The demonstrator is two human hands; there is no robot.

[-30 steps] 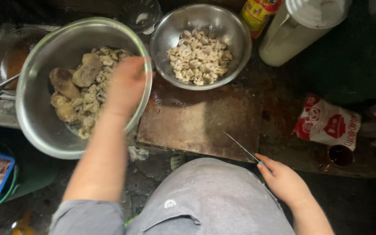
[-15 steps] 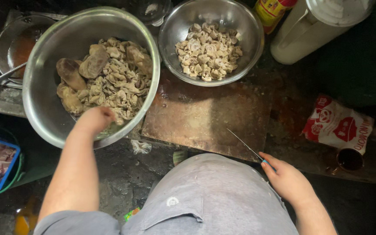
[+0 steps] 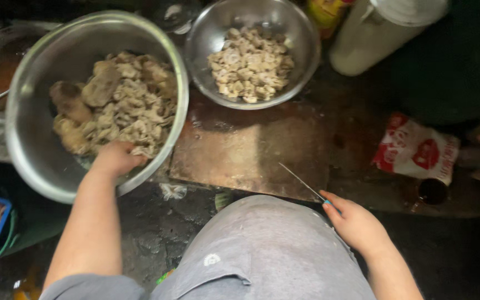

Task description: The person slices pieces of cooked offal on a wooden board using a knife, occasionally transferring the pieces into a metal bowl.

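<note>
L hand has slid back to the big bowl's near rim, fingers curled on a meat piece; R hand grips a thin knife, blade slanting up-left over the board's near edge.

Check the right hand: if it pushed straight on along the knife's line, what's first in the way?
Likely the cutting board: the right hand points its knife up-left over the board's near edge. Beyond that sits the small bowl. Blade height unclear.
</note>
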